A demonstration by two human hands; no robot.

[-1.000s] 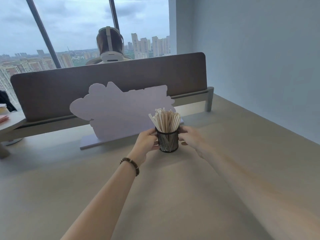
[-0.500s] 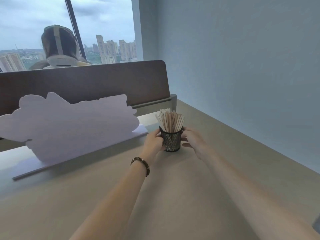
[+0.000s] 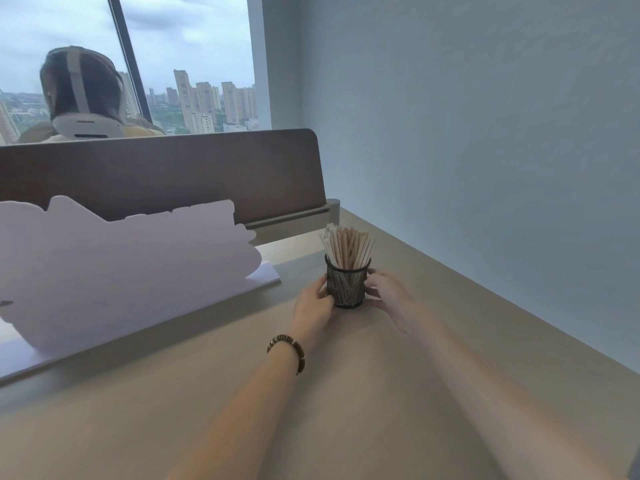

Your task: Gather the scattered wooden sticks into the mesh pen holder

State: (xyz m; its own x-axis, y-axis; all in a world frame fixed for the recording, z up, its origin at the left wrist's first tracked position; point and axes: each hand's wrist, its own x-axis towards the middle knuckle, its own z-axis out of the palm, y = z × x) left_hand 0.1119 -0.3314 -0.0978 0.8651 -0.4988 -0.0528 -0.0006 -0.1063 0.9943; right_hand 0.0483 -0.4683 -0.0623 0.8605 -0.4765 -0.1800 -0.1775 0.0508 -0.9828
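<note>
Two sets of fingers are curling around a black mesh holder, left hand and right hand gripping opposite sides. Wooden sticks are standing inside it, upright on the beige worktop beside the wall.

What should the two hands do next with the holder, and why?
Probably let go. The black mesh pen holder stands upright on the beige desk, the pale wooden sticks are bundled inside it, and no loose stick shows on the desk. The left hand and right hand only cup its sides.
</note>
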